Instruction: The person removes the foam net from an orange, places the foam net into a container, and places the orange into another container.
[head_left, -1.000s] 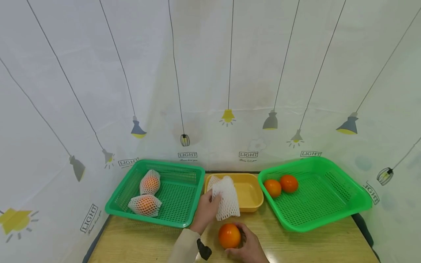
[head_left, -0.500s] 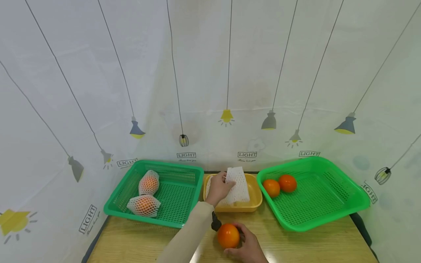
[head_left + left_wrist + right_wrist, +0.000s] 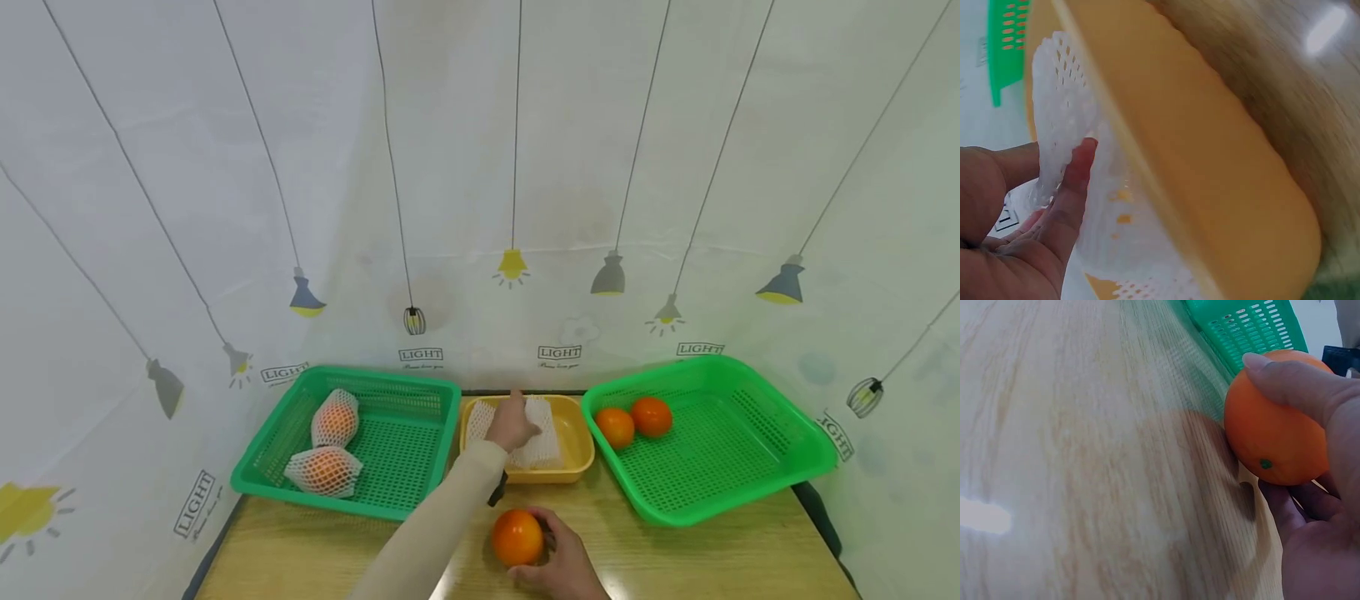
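The round, smooth fruit (image 3: 517, 537) at the near centre is glossy orange with a small green stem spot (image 3: 1265, 464). White foam sleeves (image 3: 543, 433) in an open diamond mesh lie in the yellow-orange rectangular plastic tray (image 3: 576, 446) at the far centre. The left plastic basket (image 3: 401, 442) is deep green, the right plastic basket (image 3: 720, 450) brighter green, both patterned with small perforations. The wooden tabletop (image 3: 300, 542) is pale tan with brown grain; the white backdrop sheet (image 3: 450, 167) bears grey, blue and yellow lamps.
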The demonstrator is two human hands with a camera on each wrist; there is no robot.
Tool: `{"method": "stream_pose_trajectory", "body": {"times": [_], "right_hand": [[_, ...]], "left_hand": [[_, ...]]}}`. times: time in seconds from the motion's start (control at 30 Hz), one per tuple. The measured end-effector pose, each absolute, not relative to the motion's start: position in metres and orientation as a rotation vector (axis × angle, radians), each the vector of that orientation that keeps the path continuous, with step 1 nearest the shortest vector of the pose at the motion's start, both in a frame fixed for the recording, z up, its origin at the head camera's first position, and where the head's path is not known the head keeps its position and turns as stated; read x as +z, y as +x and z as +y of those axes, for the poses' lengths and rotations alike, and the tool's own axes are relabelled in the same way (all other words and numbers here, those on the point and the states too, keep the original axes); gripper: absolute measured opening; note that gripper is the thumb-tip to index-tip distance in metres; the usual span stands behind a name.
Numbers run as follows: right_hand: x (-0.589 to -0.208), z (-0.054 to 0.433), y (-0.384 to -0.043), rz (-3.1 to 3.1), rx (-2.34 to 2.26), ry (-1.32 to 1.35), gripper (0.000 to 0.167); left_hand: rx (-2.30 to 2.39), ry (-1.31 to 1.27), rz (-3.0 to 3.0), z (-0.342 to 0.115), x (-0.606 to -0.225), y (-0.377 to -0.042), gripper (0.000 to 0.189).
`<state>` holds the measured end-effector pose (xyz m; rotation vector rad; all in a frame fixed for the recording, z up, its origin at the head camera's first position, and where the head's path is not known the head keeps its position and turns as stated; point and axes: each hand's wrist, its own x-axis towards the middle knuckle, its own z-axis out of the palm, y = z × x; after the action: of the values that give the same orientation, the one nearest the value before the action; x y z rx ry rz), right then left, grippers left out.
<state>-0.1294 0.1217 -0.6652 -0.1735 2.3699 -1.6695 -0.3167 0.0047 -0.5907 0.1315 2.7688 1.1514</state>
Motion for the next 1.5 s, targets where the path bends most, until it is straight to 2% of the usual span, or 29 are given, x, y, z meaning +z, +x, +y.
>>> {"method": "stream_pose_trajectory", "body": {"times": [0.1,0.23,0.33,0.43,0.63,0.77,0.87,0.97,1.13,1.27,1.5], "right_hand": [[-0.664,0.12,-0.13,2.365,-1.68,-0.176,0.096],[-0.663,0.118,-0.13,2.381,-1.675,-0.19,0.094],[-0.662,0.118,-0.129,2.4,-1.66,-0.201,0.092],[-0.662,0.117,-0.129,2.408,-1.655,-0.208,0.091],[-0.664,0.116,-0.13,2.414,-1.663,-0.225,0.09],[-0.665,0.115,-0.129,2.411,-1.674,-0.224,0.091],[-0.664,0.114,-0.128,2.411,-1.672,-0.222,0.092],[-0.66,0.114,-0.127,2.43,-1.653,-0.212,0.091],[-0.648,0.116,-0.124,2.479,-1.604,-0.154,0.089],[-0.634,0.12,-0.122,2.482,-1.609,-0.11,0.089],[-0.601,0.133,-0.12,2.549,-1.659,-0.021,0.088]], "left_hand": [[1.057,0.131,2.777,0.004,-0.597,-0.318,0.084],[1.002,0.218,2.834,0.001,-0.605,-0.32,0.084],[0.963,0.319,2.886,-0.001,-0.61,-0.32,0.076],[0.859,0.395,2.948,-0.003,-0.612,-0.318,0.06],[0.326,0.518,3.155,-0.006,-0.61,-0.313,0.008],[0.04,0.51,3.237,-0.008,-0.609,-0.313,0.019],[0.072,0.471,3.239,-0.009,-0.608,-0.314,0.027],[0.183,0.43,3.235,-0.011,-0.608,-0.316,0.029],[0.442,0.428,3.228,-0.016,-0.602,-0.314,0.01],[0.643,0.44,3.18,-0.019,-0.589,-0.306,0.018],[1.055,0.446,2.973,-0.019,-0.569,-0.29,0.02]]}}
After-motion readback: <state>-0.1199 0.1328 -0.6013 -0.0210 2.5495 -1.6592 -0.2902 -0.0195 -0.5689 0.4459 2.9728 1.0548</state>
